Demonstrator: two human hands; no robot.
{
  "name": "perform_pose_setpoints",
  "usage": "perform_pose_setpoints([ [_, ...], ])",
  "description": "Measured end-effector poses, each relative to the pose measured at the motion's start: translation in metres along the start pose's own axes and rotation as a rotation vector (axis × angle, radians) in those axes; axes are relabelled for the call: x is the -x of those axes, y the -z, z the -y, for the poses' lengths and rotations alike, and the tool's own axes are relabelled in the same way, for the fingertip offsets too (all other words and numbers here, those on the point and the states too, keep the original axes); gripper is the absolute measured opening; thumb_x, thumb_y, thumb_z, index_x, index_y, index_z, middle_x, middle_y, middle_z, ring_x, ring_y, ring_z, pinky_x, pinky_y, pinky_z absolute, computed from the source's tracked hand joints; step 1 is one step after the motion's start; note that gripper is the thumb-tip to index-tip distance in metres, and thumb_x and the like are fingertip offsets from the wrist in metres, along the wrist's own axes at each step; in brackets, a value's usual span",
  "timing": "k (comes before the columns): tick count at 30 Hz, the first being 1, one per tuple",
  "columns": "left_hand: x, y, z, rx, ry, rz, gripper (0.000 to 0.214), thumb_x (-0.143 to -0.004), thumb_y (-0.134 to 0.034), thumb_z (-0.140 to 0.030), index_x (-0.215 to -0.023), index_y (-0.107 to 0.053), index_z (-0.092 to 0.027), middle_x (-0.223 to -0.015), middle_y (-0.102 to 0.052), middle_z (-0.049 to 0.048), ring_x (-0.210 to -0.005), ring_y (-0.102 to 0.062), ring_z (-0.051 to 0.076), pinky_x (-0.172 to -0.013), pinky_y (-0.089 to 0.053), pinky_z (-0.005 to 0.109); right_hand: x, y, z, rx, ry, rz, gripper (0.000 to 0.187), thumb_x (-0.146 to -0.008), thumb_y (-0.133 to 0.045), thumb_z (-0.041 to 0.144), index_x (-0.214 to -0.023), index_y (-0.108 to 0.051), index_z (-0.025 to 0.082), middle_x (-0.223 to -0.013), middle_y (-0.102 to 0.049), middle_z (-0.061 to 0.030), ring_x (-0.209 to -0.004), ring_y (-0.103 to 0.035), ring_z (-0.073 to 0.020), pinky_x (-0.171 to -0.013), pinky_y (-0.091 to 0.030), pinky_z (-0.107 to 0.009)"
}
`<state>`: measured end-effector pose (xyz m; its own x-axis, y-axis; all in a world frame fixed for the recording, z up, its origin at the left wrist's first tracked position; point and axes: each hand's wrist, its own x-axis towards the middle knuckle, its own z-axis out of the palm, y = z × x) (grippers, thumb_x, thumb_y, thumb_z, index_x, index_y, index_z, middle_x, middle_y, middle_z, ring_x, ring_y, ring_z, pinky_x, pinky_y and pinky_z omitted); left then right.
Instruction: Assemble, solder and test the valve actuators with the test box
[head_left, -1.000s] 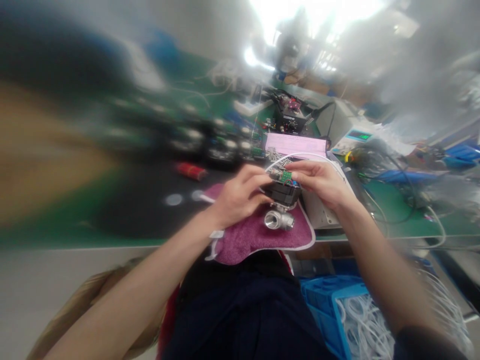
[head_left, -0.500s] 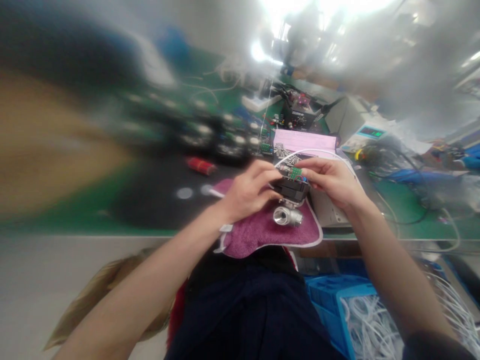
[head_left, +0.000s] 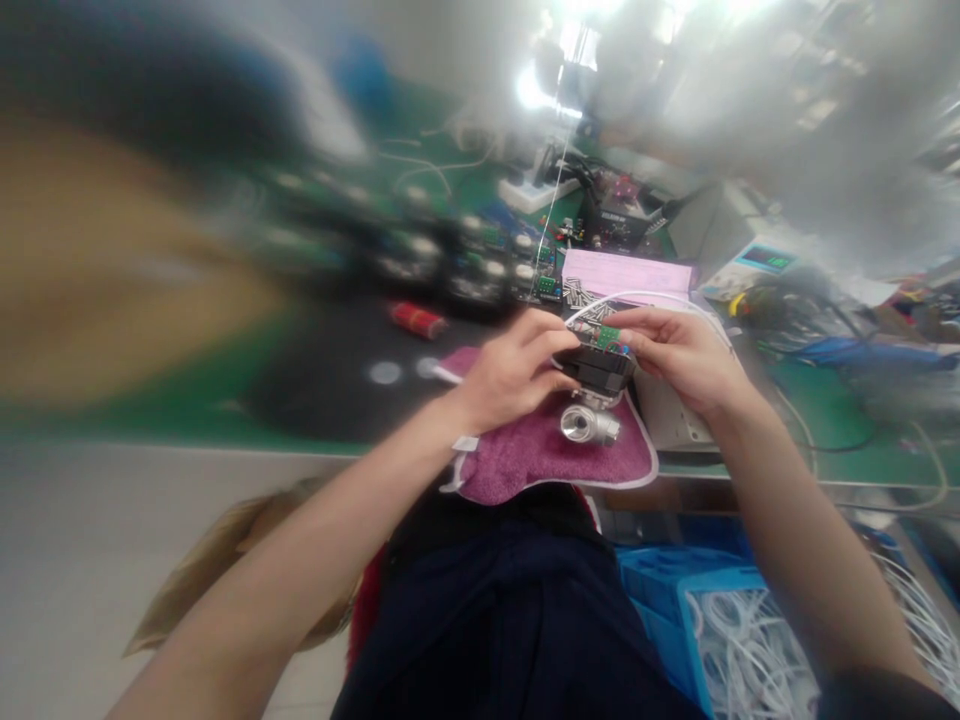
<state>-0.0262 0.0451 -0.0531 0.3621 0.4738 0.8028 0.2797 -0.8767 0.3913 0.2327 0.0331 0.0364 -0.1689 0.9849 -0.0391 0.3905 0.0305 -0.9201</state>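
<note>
An electric ball valve stands on a purple cloth [head_left: 525, 465]: a steel valve body [head_left: 589, 425] below and a black actuator housing [head_left: 596, 372] above, its top uncovered. On that top sits a circuit board with a green terminal block [head_left: 607, 337]. My left hand [head_left: 517, 370] grips the housing from the left, thumb low and fingers at the upper edge. Closed at the board's right corner is my right hand [head_left: 679, 360], thumb and index finger pinching beside the green block; its fingertips are partly hidden. A white cable [head_left: 652, 293] arcs behind the board towards the right hand.
Loose metal screws [head_left: 581, 297] and a pink paper [head_left: 626, 275] lie behind the valve. Several dark units with boards [head_left: 480, 275] and a red roll [head_left: 418, 320] are leftward. An instrument with a display [head_left: 765, 258] stands right. A blue crate [head_left: 660, 590] holds white cables below.
The whole view has shifted slightly, with hands and valve appearing a little further right and higher. Both hands keep nearly the same hold on the valve and board.
</note>
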Motion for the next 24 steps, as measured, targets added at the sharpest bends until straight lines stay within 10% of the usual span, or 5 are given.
perform_pose_setpoints([
  [24,-0.0006,-0.0017,0.0005,0.001,0.001,-0.011,0.041,-0.095,-0.078,-0.032,-0.131,-0.060,-0.024,-0.126,-0.062,0.0077,-0.114,-0.068,0.021,-0.094,-0.062,0.034,-0.0043,0.0018,-0.0074,0.028,0.008,-0.020,0.048,-0.081,-0.090,0.054,-0.117,-0.083,0.022,-0.082,-0.074,-0.0044,-0.061,-0.052,-0.0125,-0.053,-0.034,-0.027],
])
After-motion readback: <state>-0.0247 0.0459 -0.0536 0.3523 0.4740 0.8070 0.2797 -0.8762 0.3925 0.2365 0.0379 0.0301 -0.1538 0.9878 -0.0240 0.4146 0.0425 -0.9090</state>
